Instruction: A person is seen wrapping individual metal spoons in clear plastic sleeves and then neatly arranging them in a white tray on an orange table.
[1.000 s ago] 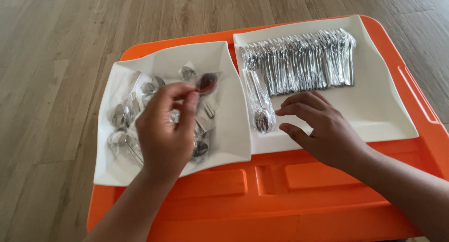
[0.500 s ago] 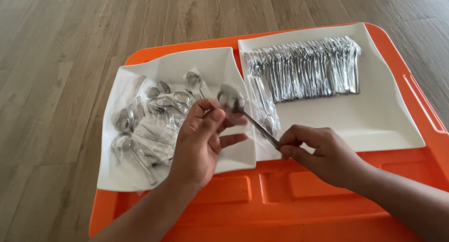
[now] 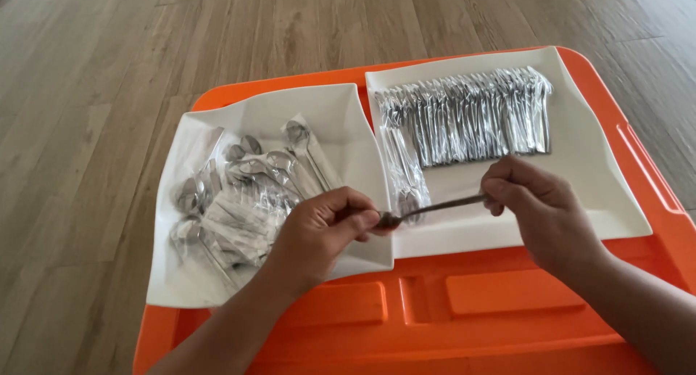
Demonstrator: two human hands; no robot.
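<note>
Steel spoon [image 3: 435, 207] held level between both hands above the white dishes, long axis left to right; bowl end pinched in closed left hand [image 3: 319, 233], handle tip gripped by closed right hand [image 3: 540, 208]; loose wrapped spoons [image 3: 239, 201] on left dish [image 3: 341, 121]; neat row [image 3: 464, 117] on right dish [image 3: 594, 194]; orange tray [image 3: 464, 310] beneath.

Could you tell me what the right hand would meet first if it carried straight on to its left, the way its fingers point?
Probably the left hand, which holds the other end of the same spoon that the right hand pinches.
</note>
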